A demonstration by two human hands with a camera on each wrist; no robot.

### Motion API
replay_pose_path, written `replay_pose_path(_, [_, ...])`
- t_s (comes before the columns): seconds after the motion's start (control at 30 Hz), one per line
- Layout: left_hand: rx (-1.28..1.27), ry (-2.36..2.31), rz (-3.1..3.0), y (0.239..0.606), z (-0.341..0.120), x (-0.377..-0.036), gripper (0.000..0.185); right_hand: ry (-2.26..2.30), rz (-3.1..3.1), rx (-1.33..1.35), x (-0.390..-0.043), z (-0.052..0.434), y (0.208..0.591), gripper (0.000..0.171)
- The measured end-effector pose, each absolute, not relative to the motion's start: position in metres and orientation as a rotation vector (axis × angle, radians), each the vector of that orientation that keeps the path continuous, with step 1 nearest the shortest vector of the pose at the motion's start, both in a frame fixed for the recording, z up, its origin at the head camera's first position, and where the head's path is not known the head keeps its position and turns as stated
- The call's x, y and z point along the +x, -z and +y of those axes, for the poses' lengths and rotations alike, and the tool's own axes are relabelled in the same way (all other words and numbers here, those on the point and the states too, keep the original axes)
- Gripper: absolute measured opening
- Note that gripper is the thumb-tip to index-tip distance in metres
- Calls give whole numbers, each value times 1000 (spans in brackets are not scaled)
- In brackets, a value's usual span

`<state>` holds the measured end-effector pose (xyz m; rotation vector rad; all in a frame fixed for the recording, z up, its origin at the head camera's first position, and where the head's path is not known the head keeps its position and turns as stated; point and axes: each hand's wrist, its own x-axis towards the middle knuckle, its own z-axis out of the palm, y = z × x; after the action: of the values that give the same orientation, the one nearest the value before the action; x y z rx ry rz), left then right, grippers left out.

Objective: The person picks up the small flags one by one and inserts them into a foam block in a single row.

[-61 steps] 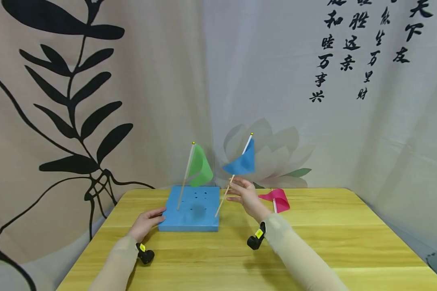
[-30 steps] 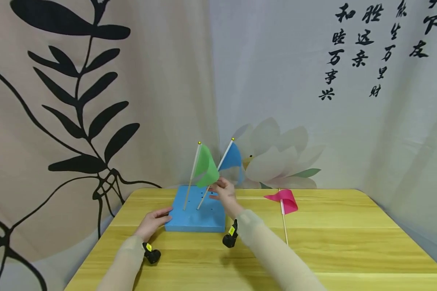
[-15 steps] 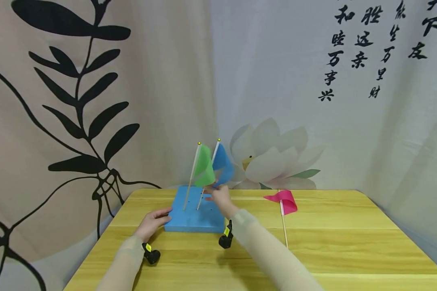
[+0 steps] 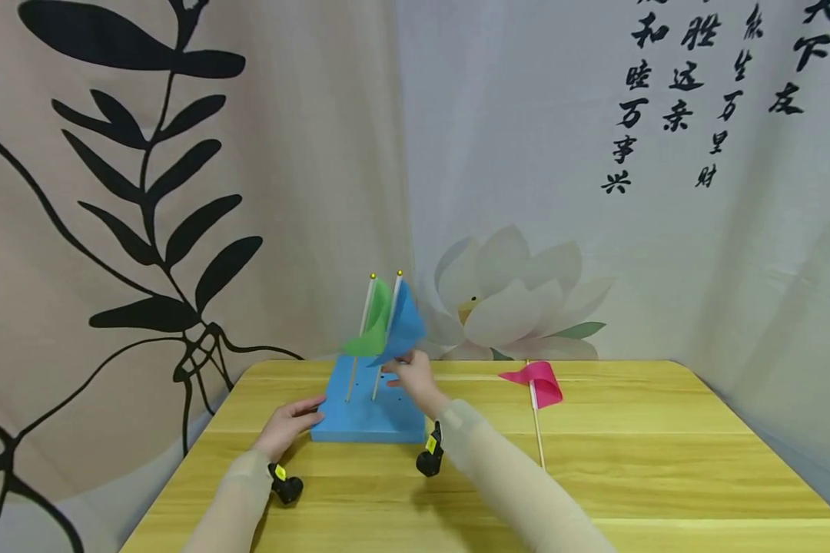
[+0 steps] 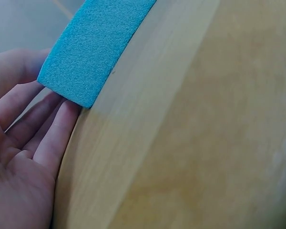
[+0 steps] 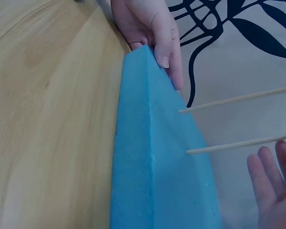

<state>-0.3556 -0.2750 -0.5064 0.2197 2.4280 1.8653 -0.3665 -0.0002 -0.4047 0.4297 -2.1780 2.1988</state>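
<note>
A blue foam block with small holes lies on the table. A green flag stands in it on a thin wooden stick. Just right of that is a blue flag, its stick's lower end in the block's top. My right hand pinches this stick below the cloth; in the right wrist view the pinching fingertips are cut off, while other fingers stretch loosely beside the stick. At the block's left side, my left hand touches the edge with nearly straight fingers, also seen against the foam corner.
To the right, a pink flag on a wooden stick lies on the wooden table. Behind the table hangs a pale curtain printed with dark leaves, a lotus and characters. Both wrists carry black cameras.
My right hand has brought the blue flag from the block's right edge leftward to beside the green one, its stick now more upright. The green cloth has swung left. My left hand stays at the block.
</note>
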Motion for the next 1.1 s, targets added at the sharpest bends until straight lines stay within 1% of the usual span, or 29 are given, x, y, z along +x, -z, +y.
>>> replay_pose_path(0.1, [231, -1847, 2437, 508, -273, -355, 55, -2230, -2176, 457, -371, 13, 410, 24])
replay_pose_path(0.23, [227, -1839, 2440, 509, -272, -355, 55, -2274, -2132, 481, -384, 40, 425, 13])
replay_pose_path(0.27, [224, -1840, 2438, 509, -272, -356, 55, -2278, -2124, 457, -387, 48, 427, 12])
replay_pose_path(0.33, [219, -1848, 2435, 509, -272, -356, 54, -2277, -2107, 419, -387, 64, 430, 16])
replay_pose_path(0.4, [232, -1849, 2432, 508, -271, -355, 54, -2266, -2107, 357, -384, 81, 432, 24])
replay_pose_path(0.47, [245, -1843, 2438, 508, -271, -354, 53, -2256, -2132, 290, -379, 100, 436, 28])
replay_pose_path(0.63, [236, -1840, 2439, 508, -268, -350, 52, -2165, -2243, 151, -365, 148, 449, 29])
replay_pose_path(0.87, [215, -1819, 2450, 506, -268, -348, 52, -2039, -2359, 4, -357, 209, 461, 38])
replay_pose_path(1.0, [214, -1817, 2451, 502, -270, -349, 52, -2061, -2363, -68, -353, 233, 465, 39])
replay_pose_path(1.1, [234, -1806, 2453, 500, -271, -350, 54, -2082, -2373, -134, -350, 246, 470, 36])
